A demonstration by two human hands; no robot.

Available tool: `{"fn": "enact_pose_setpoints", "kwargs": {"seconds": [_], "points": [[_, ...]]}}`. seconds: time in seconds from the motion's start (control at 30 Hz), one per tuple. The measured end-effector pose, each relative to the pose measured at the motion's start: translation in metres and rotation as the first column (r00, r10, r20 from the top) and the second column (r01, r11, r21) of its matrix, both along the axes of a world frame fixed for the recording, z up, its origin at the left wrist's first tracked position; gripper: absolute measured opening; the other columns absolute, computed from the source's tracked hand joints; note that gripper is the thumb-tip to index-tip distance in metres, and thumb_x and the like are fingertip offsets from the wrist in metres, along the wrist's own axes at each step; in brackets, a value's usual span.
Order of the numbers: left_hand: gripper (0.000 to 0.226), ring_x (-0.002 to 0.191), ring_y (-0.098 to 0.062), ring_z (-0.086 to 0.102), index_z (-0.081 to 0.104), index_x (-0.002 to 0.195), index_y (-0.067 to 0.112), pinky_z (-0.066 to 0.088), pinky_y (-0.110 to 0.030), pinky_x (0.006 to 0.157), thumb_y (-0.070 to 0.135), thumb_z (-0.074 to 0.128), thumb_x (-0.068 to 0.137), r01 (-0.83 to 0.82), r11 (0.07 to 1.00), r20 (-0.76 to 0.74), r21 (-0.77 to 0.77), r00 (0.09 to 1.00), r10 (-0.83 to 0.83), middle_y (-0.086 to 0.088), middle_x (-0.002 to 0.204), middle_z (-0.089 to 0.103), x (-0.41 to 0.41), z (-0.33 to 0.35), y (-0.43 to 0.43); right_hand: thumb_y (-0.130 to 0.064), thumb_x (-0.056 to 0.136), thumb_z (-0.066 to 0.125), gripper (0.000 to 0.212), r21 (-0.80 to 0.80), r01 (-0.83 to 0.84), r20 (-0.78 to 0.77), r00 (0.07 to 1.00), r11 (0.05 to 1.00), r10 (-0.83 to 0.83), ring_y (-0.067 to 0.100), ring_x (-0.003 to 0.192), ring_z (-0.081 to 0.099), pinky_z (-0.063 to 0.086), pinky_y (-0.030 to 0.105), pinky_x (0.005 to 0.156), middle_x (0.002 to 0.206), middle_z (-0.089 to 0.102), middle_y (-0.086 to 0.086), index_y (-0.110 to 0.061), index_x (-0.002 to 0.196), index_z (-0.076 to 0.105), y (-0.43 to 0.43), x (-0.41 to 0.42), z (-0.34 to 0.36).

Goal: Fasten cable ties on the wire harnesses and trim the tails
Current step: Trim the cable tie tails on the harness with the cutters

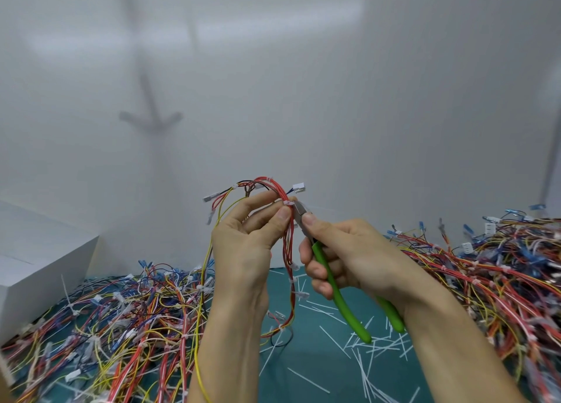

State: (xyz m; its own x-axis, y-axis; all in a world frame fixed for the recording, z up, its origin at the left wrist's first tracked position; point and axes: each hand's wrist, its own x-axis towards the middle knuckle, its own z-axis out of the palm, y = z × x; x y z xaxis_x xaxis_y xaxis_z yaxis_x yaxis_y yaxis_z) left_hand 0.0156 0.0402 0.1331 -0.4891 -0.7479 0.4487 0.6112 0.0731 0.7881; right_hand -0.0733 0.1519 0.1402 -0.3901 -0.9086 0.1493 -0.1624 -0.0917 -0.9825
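Observation:
My left hand [249, 235] holds up a red wire harness [288, 245], thumb and fingers pinching the bundle right at a white cable tie [287, 203]. White connectors [299, 187] stick out at the harness's top. My right hand [343, 251] grips green-handled cutters [334, 287]. Their metal jaws [300, 211] sit against the tie, just right of my left thumb. The rest of the harness hangs down between my forearms, with more white ties along it.
A heap of coloured harnesses [121, 326] lies at the left and another heap [501, 266] at the right on a teal mat [306, 363]. Cut white tie tails [364, 357] litter the mat. A white box [39, 251] stands at the far left.

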Motion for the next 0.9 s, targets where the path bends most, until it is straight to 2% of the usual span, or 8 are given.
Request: {"fn": "enact_pose_setpoints", "kwargs": {"seconds": [0.17,0.37,0.77,0.9], "points": [[0.026,0.086,-0.014,0.074,0.069,0.098,0.012,0.058,-0.022,0.078,-0.006,0.070,0.078,-0.011,1.000,0.008,-0.001,1.000,0.011,-0.007,0.090,0.078,0.0001,-0.0004,-0.0010,-0.049,0.096,0.051,0.049,-0.007,0.002,0.002,1.000,1.000,-0.002,0.021,0.046,0.051,0.047,0.025,0.047,0.055,0.051,0.006,-0.010,0.069,0.064,-0.0004,0.0009,-0.0003],[0.026,0.089,-0.015,0.074,0.069,0.099,0.012,0.057,-0.025,0.084,-0.006,0.070,0.080,-0.011,1.000,0.012,-0.006,1.000,0.011,-0.007,0.091,0.078,0.0001,-0.0005,-0.0010,-0.049,0.097,0.050,0.050,-0.011,0.004,-0.001,1.000,1.000,-0.004,0.021,0.046,0.051,0.047,0.025,0.047,0.055,0.051,0.005,-0.011,0.068,0.064,-0.0009,0.0014,-0.0011],[0.026,0.086,-0.015,0.074,0.068,0.097,0.012,0.059,-0.023,0.081,-0.009,0.068,0.080,-0.005,1.000,0.001,0.001,1.000,0.005,-0.007,0.090,0.078,-0.0001,-0.0008,-0.0009,-0.049,0.097,0.049,0.050,-0.010,0.007,0.005,1.000,1.000,-0.007,0.020,0.046,0.050,0.047,0.025,0.047,0.055,0.051,0.005,-0.010,0.069,0.064,-0.0011,0.0013,-0.0013],[0.026,0.088,-0.015,0.074,0.069,0.097,0.013,0.057,-0.027,0.085,-0.008,0.069,0.080,-0.007,1.000,0.011,-0.001,1.000,0.007,-0.007,0.091,0.078,-0.0006,-0.0017,-0.0013,-0.049,0.097,0.050,0.050,-0.013,0.006,0.004,1.000,1.000,-0.006,0.020,0.046,0.050,0.047,0.025,0.047,0.055,0.051,0.005,-0.009,0.071,0.064,-0.0010,0.0008,-0.0014]]}}
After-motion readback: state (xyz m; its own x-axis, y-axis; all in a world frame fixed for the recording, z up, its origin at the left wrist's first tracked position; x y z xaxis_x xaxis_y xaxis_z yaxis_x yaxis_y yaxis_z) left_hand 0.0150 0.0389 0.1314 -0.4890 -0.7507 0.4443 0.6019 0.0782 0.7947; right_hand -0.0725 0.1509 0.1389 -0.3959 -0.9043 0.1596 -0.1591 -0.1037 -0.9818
